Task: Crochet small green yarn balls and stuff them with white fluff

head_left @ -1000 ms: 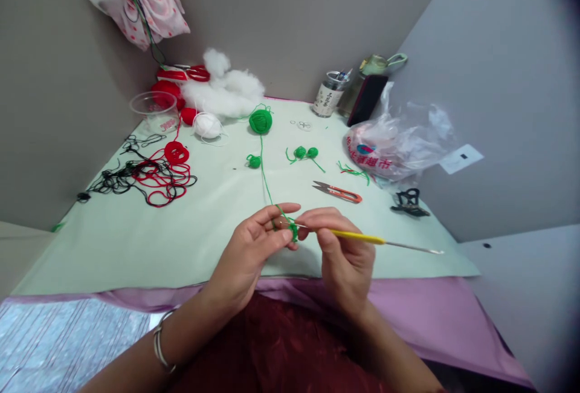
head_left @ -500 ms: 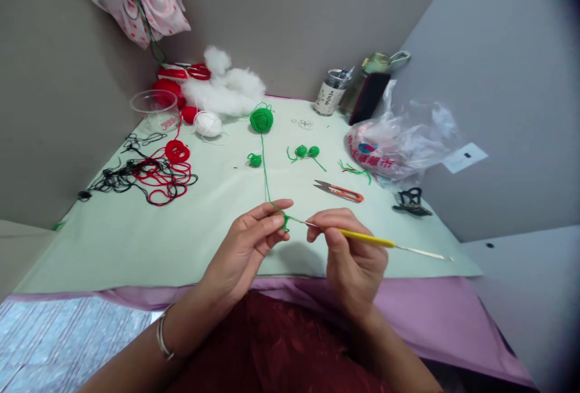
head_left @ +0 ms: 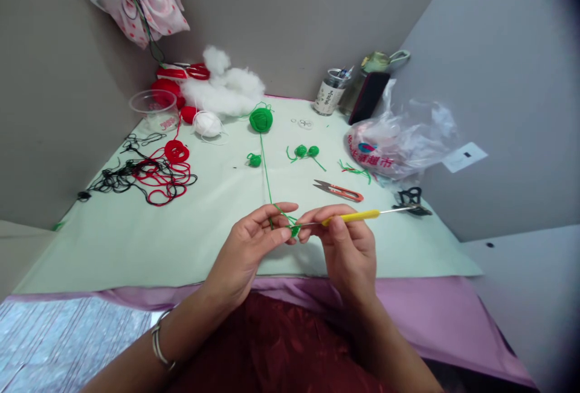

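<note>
Between the fingertips of my left hand (head_left: 251, 248) is a small green crochet piece (head_left: 295, 231), closed in a pinch. Green yarn (head_left: 267, 178) runs from a green yarn ball (head_left: 261, 120) down over my left index finger to the piece. My right hand (head_left: 347, 242) grips a yellow-handled crochet hook (head_left: 356, 217) like a pen. The hook's metal tip is at the green piece, and its other end points up to the right. Whether the tip sits inside a stitch is too small to tell.
Orange thread snips (head_left: 339, 190) lie beyond my right hand. Small green crocheted balls (head_left: 301, 151) and yarn scraps (head_left: 356, 170) are further back. Tangled black and red yarn (head_left: 154, 172) covers the left. White stuffing (head_left: 226, 90), a pen jar (head_left: 332, 92) and a plastic bag (head_left: 394, 145) line the back.
The hook and my right hand have shifted left toward my left hand, and the hook's far end has tilted upward. The green piece has moved slightly right and down.
</note>
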The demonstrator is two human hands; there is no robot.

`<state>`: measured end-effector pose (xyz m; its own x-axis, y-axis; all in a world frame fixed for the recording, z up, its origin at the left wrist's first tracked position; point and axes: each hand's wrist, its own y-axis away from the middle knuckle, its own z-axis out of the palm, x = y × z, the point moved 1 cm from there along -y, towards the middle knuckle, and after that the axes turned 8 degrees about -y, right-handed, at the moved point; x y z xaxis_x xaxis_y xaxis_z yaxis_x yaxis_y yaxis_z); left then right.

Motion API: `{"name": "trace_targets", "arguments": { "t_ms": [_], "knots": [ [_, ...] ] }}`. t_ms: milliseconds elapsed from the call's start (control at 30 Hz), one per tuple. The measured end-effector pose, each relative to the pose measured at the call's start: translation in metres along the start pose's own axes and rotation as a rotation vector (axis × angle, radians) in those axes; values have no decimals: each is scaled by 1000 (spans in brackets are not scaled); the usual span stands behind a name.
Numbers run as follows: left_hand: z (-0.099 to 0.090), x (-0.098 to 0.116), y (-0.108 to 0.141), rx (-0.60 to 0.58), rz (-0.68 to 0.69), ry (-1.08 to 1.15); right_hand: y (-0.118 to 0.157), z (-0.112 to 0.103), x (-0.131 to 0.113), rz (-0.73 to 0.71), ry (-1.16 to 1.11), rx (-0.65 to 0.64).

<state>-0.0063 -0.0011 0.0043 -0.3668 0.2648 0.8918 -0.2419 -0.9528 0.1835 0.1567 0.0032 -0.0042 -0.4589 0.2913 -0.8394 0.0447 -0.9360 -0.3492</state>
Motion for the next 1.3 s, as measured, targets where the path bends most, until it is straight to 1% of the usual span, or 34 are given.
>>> {"name": "trace_targets", "arguments": {
  "t_ms": [67,133,200,300,367,467,567,633,700,767,800,867,933,1033,1133,1167,1233,1267,1300],
  "knots": [
    [-1,-1,0,0,-5,-6,2,-1,-2,-14,45,-18],
    [-2,-1,0,2,5,-23,4,-2,-5,-61,152,-33],
    [-3,-3,-1,7,35,-49,6,-2,-9,-144,303,-70],
    [-4,-5,-2,30,88,-96,8,-1,-15,-288,524,-189],
    [-4,-7,-3,51,118,-118,8,0,-17,-361,627,-253],
    [-2,-8,-2,76,136,-115,9,1,-15,-481,786,-287],
    [1,-8,-1,73,105,-39,12,3,-9,-648,1025,-308],
    [2,-7,-1,31,10,75,14,4,-5,-698,1130,-289],
    [2,-7,-3,-17,-117,199,15,5,-3,-666,1071,-223],
    [0,-5,-5,-24,-190,261,14,4,-3,-564,877,-128],
    [-1,-4,-5,-12,-185,260,13,5,-3,-502,757,-80],
    [-2,-3,-6,14,-126,212,9,6,-4,-382,546,-9],
    [-1,-3,-4,9,-46,137,6,9,-4,-310,446,-5],
    [2,-5,-2,1,35,42,6,11,-1,-312,491,-70],
    [4,-6,-1,30,60,42,11,9,3,-410,672,-106],
    [5,-7,-2,33,44,69,13,8,5,-458,762,-122],
    [5,-7,-3,6,-30,151,16,5,6,-544,908,-141],
    [4,-7,-4,-16,-79,191,16,4,5,-568,926,-138],
    [4,-7,-5,-33,-126,224,16,4,4,-562,901,-121]
  ]
}}
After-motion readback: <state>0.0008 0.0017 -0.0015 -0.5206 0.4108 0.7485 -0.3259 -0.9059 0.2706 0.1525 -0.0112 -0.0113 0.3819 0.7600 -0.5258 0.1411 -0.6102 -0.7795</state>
